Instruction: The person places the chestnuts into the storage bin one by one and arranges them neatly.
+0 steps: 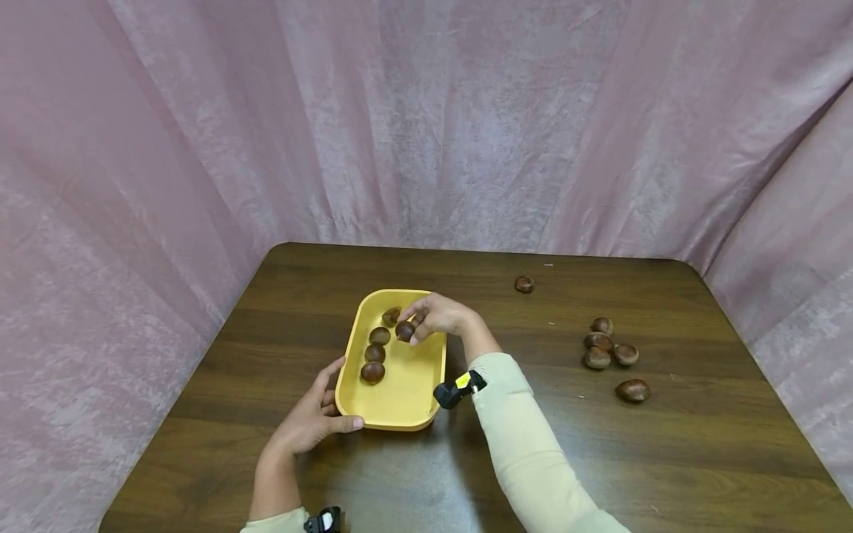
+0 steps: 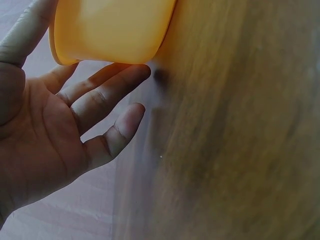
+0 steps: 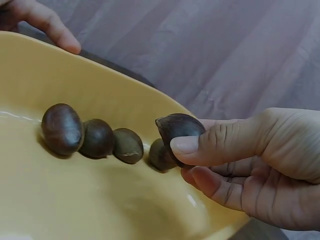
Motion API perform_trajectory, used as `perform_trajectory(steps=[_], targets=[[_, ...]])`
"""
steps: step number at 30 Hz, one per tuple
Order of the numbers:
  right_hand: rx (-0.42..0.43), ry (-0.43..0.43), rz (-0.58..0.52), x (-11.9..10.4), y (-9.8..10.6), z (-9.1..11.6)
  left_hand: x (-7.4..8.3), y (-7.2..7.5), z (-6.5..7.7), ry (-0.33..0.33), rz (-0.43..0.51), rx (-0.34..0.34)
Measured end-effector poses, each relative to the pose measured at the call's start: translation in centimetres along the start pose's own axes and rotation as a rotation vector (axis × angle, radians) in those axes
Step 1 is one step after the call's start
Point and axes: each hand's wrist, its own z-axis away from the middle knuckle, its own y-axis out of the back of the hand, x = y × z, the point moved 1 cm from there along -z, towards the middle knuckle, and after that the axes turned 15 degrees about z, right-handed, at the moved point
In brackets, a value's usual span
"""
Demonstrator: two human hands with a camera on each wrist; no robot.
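Note:
My right hand (image 1: 436,317) pinches a chestnut (image 3: 177,127) between thumb and fingers, above the far part of a yellow tray (image 1: 403,400). Beneath it, several chestnuts lie in a row along the tray's left wall; the nearest chestnut (image 1: 372,372) is glossy and dark brown. At the tray's near left corner, my left hand (image 1: 309,422) holds the rim, thumb on the near side and fingers along the left side. In the left wrist view, its fingers (image 2: 107,97) are spread and bent a little against the tray's outer wall.
On the right of the brown wooden table (image 1: 513,451) lies a cluster of chestnuts (image 1: 597,341), with a single chestnut (image 1: 633,391) nearer me. Another chestnut (image 1: 524,284) sits near the far edge. Pink curtains (image 1: 453,133) hang behind and beside the table.

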Motion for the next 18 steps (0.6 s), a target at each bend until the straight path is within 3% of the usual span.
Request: perform_trajectory(steps=[14, 18], targets=[[-0.075, -0.088, -0.047, -0.2, -2.1, -2.7, 0.2, 0.2, 0.3, 0.003, 0.015, -0.008], [-0.075, -0.117, -0.017, -0.1, -2.6, -3.0, 0.3, 0.3, 0.3, 0.002, 0.009, -0.009]])
